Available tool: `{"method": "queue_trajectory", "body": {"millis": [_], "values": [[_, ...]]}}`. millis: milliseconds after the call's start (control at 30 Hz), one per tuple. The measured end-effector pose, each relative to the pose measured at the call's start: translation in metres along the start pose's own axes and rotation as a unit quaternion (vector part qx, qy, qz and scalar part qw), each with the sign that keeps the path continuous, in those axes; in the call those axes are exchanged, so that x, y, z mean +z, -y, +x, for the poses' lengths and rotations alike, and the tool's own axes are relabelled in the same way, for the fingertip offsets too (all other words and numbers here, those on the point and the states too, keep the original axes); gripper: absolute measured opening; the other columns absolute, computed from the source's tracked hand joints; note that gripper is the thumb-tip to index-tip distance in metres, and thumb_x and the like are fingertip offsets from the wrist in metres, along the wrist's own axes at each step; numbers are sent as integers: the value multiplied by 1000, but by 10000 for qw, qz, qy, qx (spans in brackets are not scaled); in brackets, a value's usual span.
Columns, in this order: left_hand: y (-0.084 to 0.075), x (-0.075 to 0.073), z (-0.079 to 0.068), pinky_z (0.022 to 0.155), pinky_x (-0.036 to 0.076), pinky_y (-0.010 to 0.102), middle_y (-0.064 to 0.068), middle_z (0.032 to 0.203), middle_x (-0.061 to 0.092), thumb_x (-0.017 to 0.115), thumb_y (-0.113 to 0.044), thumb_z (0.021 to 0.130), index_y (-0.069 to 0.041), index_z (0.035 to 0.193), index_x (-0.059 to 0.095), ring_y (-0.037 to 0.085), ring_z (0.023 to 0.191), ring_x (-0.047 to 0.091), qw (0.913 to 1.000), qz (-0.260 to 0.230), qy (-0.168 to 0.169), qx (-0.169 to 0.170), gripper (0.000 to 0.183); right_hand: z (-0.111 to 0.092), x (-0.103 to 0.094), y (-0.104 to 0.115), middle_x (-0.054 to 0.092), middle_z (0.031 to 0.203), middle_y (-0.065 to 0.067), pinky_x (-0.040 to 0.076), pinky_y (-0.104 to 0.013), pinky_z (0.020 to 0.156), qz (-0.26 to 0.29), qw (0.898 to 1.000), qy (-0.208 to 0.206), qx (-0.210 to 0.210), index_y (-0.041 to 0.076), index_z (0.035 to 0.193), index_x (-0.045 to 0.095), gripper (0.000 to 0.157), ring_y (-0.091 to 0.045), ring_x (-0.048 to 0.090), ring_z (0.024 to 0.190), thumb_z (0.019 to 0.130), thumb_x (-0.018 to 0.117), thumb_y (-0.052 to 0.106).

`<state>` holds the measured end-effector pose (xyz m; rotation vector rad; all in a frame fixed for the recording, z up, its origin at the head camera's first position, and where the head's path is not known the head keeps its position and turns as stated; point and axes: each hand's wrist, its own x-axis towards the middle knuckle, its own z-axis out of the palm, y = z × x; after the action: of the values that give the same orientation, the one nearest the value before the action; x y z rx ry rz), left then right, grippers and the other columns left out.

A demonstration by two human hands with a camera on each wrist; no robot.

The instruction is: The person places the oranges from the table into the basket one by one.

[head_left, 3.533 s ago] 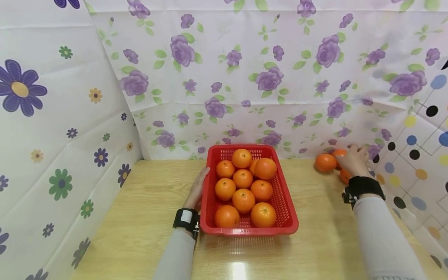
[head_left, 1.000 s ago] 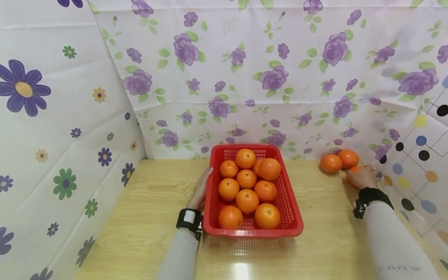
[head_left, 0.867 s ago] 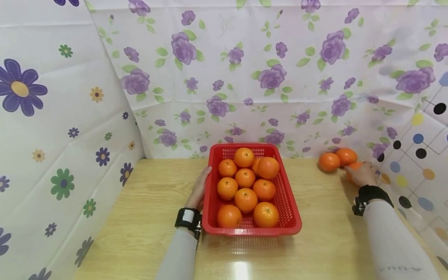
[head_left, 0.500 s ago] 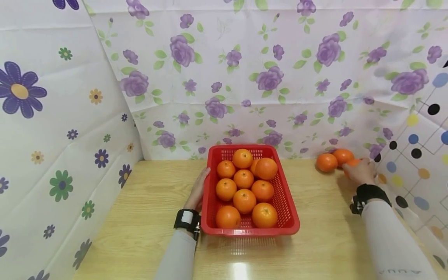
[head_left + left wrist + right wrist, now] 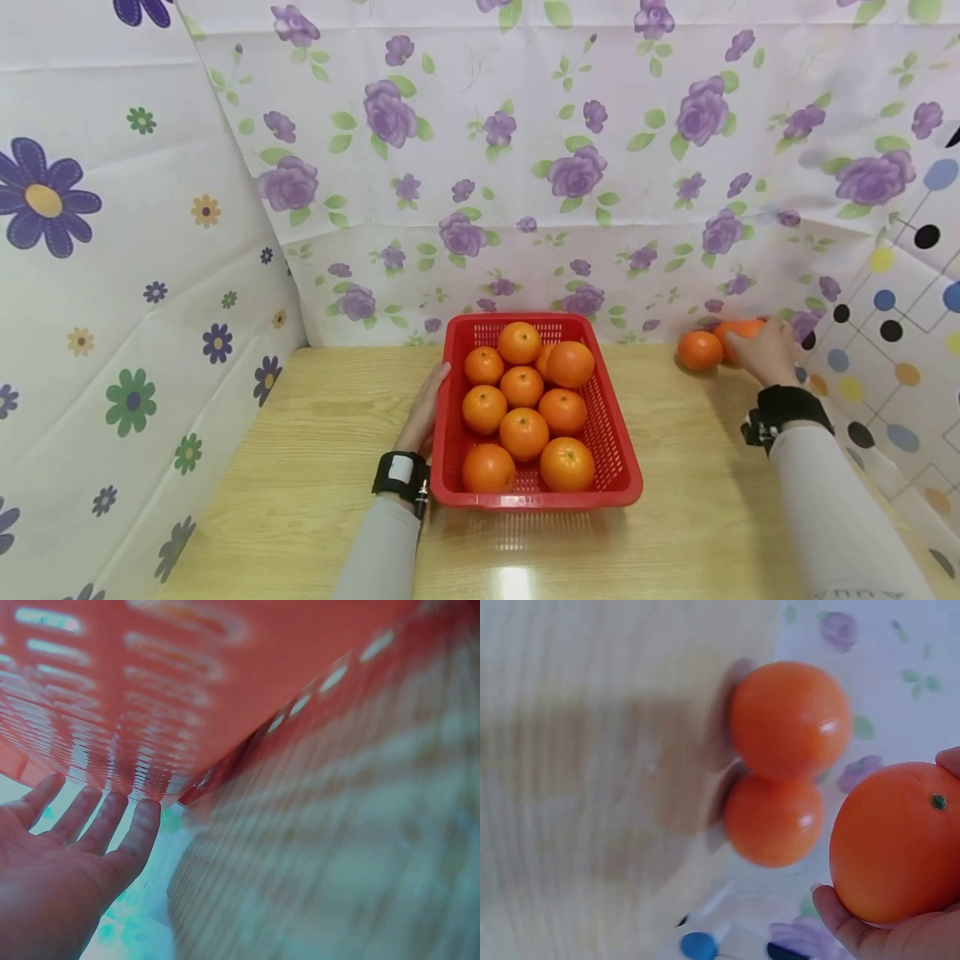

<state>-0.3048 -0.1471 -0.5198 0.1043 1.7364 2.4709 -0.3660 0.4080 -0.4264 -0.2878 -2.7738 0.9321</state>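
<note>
My right hand (image 5: 768, 352) grips an orange (image 5: 898, 841) at the right rear of the table; thumb and fingers curve round its sides in the right wrist view. Just left of it, two more oranges lie together by the back cloth, a nearer orange (image 5: 700, 351) and one partly hidden behind the hand, seen as a second orange (image 5: 790, 720) in the right wrist view. My left hand (image 5: 423, 410) rests against the left wall of a red plastic basket (image 5: 617, 446). Its fingers (image 5: 139, 832) reach out straight along the slotted wall in the left wrist view.
Several oranges (image 5: 523, 433) fill much of the basket, one resting higher at the right. The wooden table (image 5: 330, 467) extends on both sides of it. Flowered cloth (image 5: 480, 167) stands behind, with a dotted cloth (image 5: 900, 375) close to the right hand.
My right hand has taken hold of the rightmost orange and raised it slightly up and back from the table. The left hand and basket stay in place.
</note>
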Motion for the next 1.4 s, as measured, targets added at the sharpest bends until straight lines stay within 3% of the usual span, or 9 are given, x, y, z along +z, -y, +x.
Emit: {"method": "queue_trajectory", "body": {"millis": [267,467,633,967,1200,1400], "values": [[0,0,1,118,36,55,10,162,39,49,-53,107,-20,162,31,32,147,39,10000,-24,58,28,67,-2,-3,28,25,144,-48,28,-71,109,61,9997,-22,-219,-20,150,21,88,-63,25,133,99,58,41],[0,0,1,118,36,55,12,161,39,51,-55,106,-19,162,31,32,147,40,10000,-16,11,7,70,-6,-8,48,25,146,-46,34,-70,106,-38,9996,82,-269,-15,154,21,93,-59,33,128,98,60,48],[1,-1,1,118,37,54,11,162,39,51,-56,106,-20,163,30,32,147,39,10000,-13,15,-8,71,-9,-9,64,29,142,-45,42,-64,96,96,9985,140,-520,-18,151,23,88,-53,39,119,97,62,40],[1,-1,2,118,36,54,10,161,39,52,-57,104,-21,163,31,32,146,40,10000,23,-33,-61,72,-16,-5,97,25,147,-41,42,-69,103,612,9944,441,-745,-11,156,21,83,-54,38,126,99,62,33],[1,-1,2,119,34,55,10,163,37,51,-58,105,-21,164,28,32,148,38,10000,63,-40,-53,73,-25,-5,121,30,146,-40,46,-64,95,547,9917,681,-944,-9,156,23,81,-52,43,122,101,60,37],[0,1,2,120,32,55,10,165,33,49,-56,106,-20,165,25,32,149,35,9999,111,-16,-16,73,-29,-1,144,33,145,-39,48,-60,93,640,9866,737,-1305,-10,155,26,78,-49,46,119,100,62,31]]}}
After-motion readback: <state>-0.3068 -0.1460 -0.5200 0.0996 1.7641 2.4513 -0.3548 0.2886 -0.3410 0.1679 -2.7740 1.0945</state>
